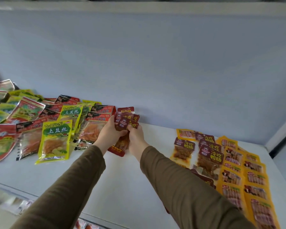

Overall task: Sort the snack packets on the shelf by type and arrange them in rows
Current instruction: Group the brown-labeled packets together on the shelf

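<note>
While I hold a small stack of dark red packets [126,120] upright between both hands, its lower end rests on or just above the white shelf [122,187], near the back wall [155,55]. My left hand [109,132] curls around the stack's left edge with the thumb on its face; my right hand [135,138] grips the right edge, fingers wrapped behind. The packets are fanned, not squared, and their film looks slick, so I judge the top one could slide out and drop if either grip loosens. One more red packet [116,151] lies flat under my wrists and could get dragged along.

Just beside my left hand sits the unsorted heap [45,123], a loose overlap of yellow-green potato-strip bags [55,141] and red-and-black bags [98,116]. The nearest bag touches or almost touches my left wrist, so a sweep leftward would likely nudge the heap and mix types.

To the right, well apart from my hands, matching dark red packets [205,149] lie in a short overlapping row, and beyond them orange packets [241,176] run in two rows toward the shelf's right end. Bare shelf lies between my hands and that row, giving open room to carry the stack across. The front edge [40,190] runs close under my forearms, and the rows at the right reach nearly to it, so a packet set too far forward could tip off.
</note>
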